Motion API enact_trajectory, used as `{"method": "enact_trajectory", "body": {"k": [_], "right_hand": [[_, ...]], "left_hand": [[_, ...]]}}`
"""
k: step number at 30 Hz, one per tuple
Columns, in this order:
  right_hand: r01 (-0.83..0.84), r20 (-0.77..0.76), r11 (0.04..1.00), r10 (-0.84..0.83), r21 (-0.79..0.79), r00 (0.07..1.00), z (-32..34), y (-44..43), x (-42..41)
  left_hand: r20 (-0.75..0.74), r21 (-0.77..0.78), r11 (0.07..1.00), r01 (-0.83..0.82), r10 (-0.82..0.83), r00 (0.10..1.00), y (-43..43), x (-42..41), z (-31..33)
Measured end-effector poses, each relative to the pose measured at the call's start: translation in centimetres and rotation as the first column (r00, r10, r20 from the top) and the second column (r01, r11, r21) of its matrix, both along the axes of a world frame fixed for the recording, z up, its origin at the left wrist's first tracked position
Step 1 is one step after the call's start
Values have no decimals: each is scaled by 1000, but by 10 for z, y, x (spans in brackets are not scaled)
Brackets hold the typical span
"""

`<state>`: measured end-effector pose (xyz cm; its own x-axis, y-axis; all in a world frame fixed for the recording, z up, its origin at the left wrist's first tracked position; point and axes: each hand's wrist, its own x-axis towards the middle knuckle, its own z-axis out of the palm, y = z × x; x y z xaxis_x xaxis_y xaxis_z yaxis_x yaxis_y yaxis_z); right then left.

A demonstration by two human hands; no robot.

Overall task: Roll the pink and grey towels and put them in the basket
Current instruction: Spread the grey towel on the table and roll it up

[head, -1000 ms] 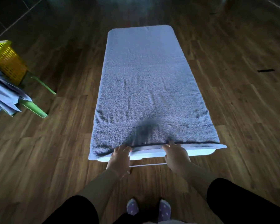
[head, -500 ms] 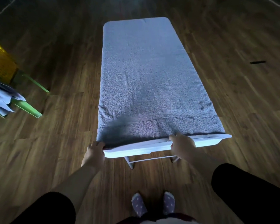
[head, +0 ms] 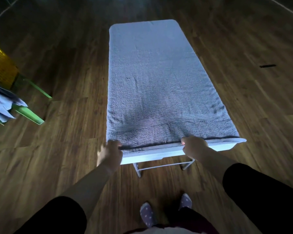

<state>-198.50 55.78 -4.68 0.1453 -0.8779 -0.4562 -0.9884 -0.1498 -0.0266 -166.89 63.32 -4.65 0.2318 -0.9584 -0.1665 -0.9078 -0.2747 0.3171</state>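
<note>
Grey towel (head: 159,81) lies flat along the table (head: 159,153), not yet rolled. Left hand (head: 111,153), mid-edge 1 s ago, now grips the towel's near-left corner. Right hand (head: 194,146) pinches the near hem, right of centre. Wider hold looks set for the 1st roll. Basket (head: 0,65) stands well off left.

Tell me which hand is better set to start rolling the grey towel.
Left, probably. The left hand grips the near corner of the grey towel; the right hand holds the near edge well inside its corner, so it likely must shift outward.
</note>
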Motion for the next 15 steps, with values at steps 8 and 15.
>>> {"method": "enact_trajectory", "body": {"k": [8,15], "right_hand": [[-95,21,995,95,-8,995,1,-4,-11],[-213,278,977,197,29,940,-4,-2,-56]], "left_hand": [[14,35,917,398,-399,917,1,-92,-14],[76,98,901,423,-431,899,-14,-159,-12]]}}
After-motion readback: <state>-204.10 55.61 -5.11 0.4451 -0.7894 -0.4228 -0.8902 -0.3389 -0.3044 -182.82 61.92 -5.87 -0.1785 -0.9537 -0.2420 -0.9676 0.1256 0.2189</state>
